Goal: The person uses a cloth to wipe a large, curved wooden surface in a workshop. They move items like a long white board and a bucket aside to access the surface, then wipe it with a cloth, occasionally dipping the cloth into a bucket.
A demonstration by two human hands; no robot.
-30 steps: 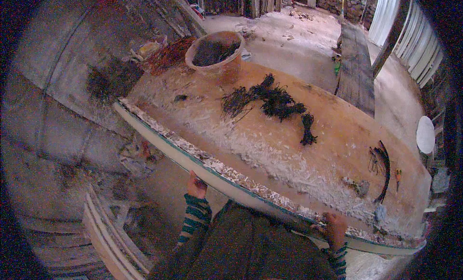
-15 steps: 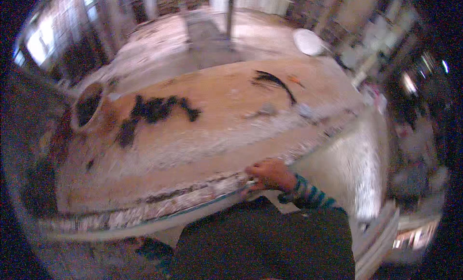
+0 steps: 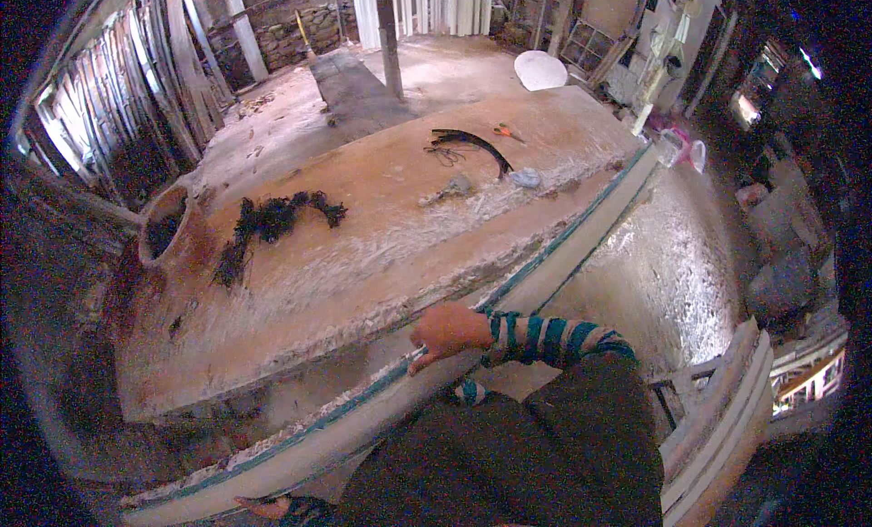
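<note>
A long pale trim strip (image 3: 595,229) with a teal line along its upper edge runs diagonally between me and the big table. My right hand (image 3: 451,333) is closed over its top edge near the middle, the fingers wrapped round the rim. My left hand (image 3: 263,506) grips its lower edge toward the left end; only part of that hand shows. The strip's far end reaches the table's right corner. Rough whitish crust clings along its upper edge. Behind it, the table (image 3: 300,332) has an orange-brown top smeared with white residue.
On the table lie a clump of black fibres (image 3: 272,220), a curved black bundle (image 3: 486,147), orange-handled scissors (image 3: 509,133) and a pale-blue lump (image 3: 525,177). A bucket-like container (image 3: 168,223) stands at the left end. Long pale boards (image 3: 722,432) lean at lower right. A post (image 3: 389,41) rises behind.
The strip has come away from the table's front edge and swung at an angle, its left part nearer me. My right hand stays on its edge. The view has shifted and is sharper.
</note>
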